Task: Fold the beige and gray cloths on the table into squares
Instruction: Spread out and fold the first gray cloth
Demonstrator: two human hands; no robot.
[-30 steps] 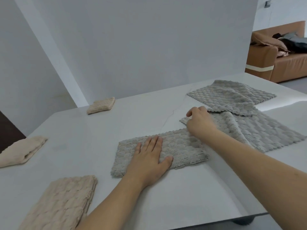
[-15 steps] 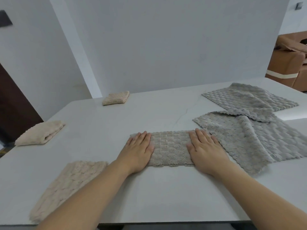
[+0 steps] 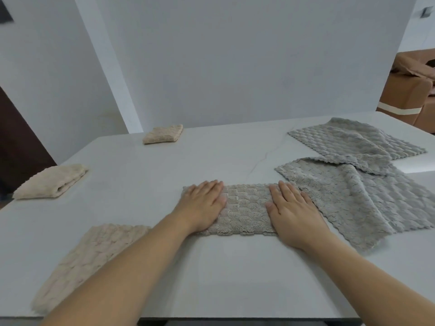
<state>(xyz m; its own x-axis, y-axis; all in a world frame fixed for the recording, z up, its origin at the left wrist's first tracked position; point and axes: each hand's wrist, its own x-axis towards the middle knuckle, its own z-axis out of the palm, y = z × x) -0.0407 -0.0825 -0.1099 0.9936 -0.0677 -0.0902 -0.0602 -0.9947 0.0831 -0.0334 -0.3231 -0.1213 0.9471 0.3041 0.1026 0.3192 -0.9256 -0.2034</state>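
Gray waffle-textured cloth [image 3: 244,209], folded to a strip, lies near the table's [image 3: 211,274] front edge, pressed flat by the left hand [image 3: 202,205] and right hand [image 3: 292,212], fingers straight, gripping nothing. It seems one fold short of a square. Two beige squares [image 3: 163,134] [image 3: 50,181] sit at the far-left corner and left edge; a beige strip [image 3: 87,257] front-left and two open gray cloths [image 3: 353,201] [image 3: 353,137] right remain. Bare tabletop lies behind the strip.

Soft, even, dim-cool light; a bright glare patch on the bench [image 3: 421,165] at far right. Shadows are faint. Wide-angle bending at edges; slight overall softness.
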